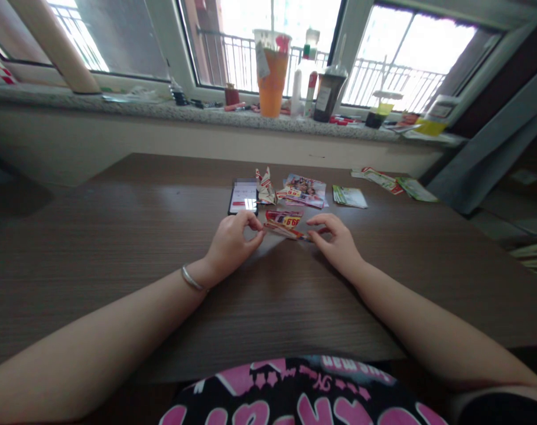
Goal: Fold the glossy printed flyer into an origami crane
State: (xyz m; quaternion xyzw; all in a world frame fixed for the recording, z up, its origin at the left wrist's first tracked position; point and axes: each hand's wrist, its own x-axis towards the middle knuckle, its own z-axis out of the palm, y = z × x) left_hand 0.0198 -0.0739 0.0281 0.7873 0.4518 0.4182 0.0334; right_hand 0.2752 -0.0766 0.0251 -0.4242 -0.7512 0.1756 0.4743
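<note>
A folded piece of printed paper [283,221], colored red and yellow with price figures on it, stands over the table between my hands. My left hand [235,239], with a silver bangle on its wrist, pinches the paper's left end between thumb and forefinger. At the other end is my right hand [337,239], thumb and forefinger apart; the thumb is at the paper's right tip, and whether it touches is hard to tell. Just beyond lie a phone [243,198] with a lit screen, a folded paper figure [266,188] and a stack of printed leaflets [307,190].
Green-and-white cards [349,196] lie on the wooden table [162,236] to the right, with paper strips [378,179] farther back. Along the windowsill [215,117] stand a tall cup of orange drink [270,79], a dark cup [329,94], bottles and pens.
</note>
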